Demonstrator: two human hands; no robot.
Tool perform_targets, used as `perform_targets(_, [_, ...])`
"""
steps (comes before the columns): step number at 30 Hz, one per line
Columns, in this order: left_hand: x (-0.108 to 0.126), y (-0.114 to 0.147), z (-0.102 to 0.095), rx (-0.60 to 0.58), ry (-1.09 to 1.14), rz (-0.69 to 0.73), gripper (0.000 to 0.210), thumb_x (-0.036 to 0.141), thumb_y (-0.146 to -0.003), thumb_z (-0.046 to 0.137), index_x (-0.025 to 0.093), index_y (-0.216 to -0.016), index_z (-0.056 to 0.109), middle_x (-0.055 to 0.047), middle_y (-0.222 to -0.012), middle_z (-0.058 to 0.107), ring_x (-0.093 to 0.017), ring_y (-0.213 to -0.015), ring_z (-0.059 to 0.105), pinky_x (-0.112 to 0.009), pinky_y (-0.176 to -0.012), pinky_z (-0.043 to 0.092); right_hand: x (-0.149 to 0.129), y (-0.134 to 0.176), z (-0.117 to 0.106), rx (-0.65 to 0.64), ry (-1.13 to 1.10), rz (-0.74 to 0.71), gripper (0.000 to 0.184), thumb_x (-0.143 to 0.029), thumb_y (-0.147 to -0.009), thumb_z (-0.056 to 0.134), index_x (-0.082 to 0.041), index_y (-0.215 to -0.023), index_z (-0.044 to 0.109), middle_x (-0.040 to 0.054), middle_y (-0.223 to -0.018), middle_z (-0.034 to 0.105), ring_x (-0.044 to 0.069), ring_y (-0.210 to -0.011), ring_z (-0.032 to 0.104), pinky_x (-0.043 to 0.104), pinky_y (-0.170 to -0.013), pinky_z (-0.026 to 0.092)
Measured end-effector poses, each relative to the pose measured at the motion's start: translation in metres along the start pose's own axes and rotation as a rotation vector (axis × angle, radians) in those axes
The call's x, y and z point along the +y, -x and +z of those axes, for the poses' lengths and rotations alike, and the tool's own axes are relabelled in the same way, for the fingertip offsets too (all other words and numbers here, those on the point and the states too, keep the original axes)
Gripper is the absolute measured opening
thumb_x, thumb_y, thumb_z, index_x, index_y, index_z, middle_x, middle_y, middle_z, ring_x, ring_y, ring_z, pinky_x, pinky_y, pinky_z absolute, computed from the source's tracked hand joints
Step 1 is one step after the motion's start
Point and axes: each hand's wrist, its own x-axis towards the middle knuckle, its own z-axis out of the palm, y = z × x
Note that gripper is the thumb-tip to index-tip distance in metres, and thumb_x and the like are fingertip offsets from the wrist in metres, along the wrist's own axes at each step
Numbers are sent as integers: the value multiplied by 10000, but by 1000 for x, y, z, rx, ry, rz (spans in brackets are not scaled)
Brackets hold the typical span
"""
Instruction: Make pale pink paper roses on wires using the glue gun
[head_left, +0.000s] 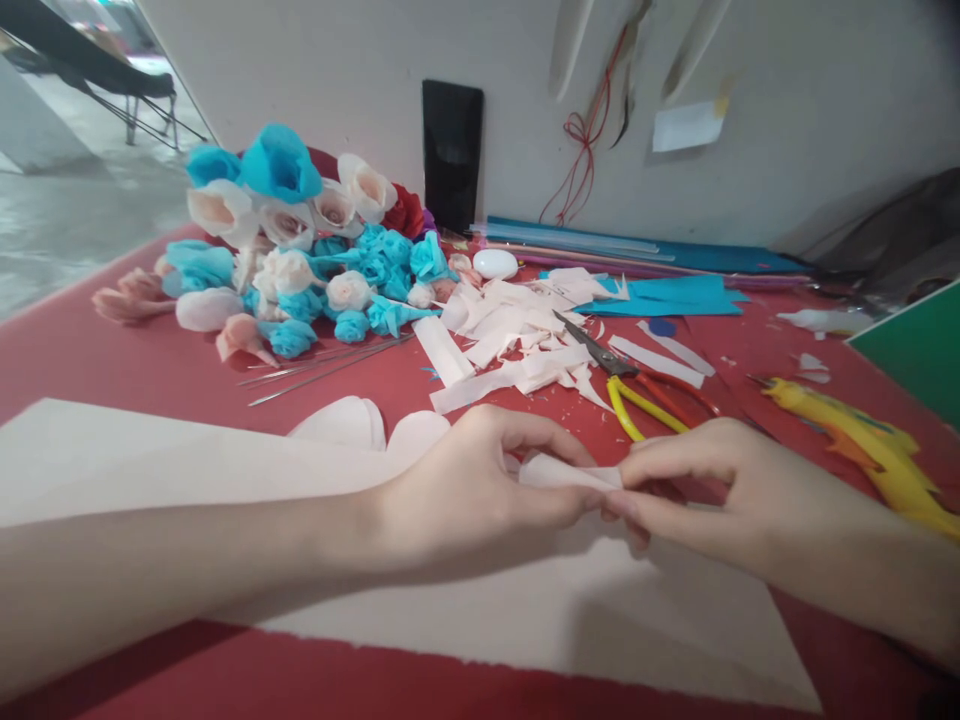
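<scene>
Between my two hands is a small rolled or folded piece of pale crepe paper point(564, 473). My left hand point(495, 480) has its thumb and fingers closed on the paper's left part. My right hand point(697, 490) pinches the right end, fingertips close to the left thumb. Both hands are over a large pale sheet point(420, 610) spread along the table. Petal-shaped pale paper cutouts point(341, 422) lie on that sheet's far edge, left of my left hand. Just beyond my right hand rest scissors point(626, 375) with yellow and red handles.
Blue, white and pink paper flowers point(292, 265) are heaped at the back left, with thin wires point(330, 368) before them. Pale paper scraps point(510, 335) fill the middle. A yellow glue gun point(862, 440) lies at right. A black phone point(451, 155) leans on the wall.
</scene>
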Motion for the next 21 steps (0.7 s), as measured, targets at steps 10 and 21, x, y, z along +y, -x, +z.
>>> perform_targets(10, [6, -1, 1, 40, -21, -101, 213, 381, -710, 641, 172, -712, 683, 3, -674, 673, -125, -649, 601, -151, -505, 438, -6, -3, 0, -10, -76, -10, 179, -301, -762, 515, -201, -708, 653, -36, -593, 562, 99, -545, 501, 174, -462, 363])
perform_targets(21, [3, -2, 3, -8, -63, -120, 184, 337, -730, 590, 173, -790, 646, 2, -720, 648, -123, -664, 581, -167, -531, 433, -6, -3, 3, 78, -45, -44, 198, -309, -774, 520, -214, -688, 670, -48, -624, 605, 94, -571, 518, 175, -494, 373])
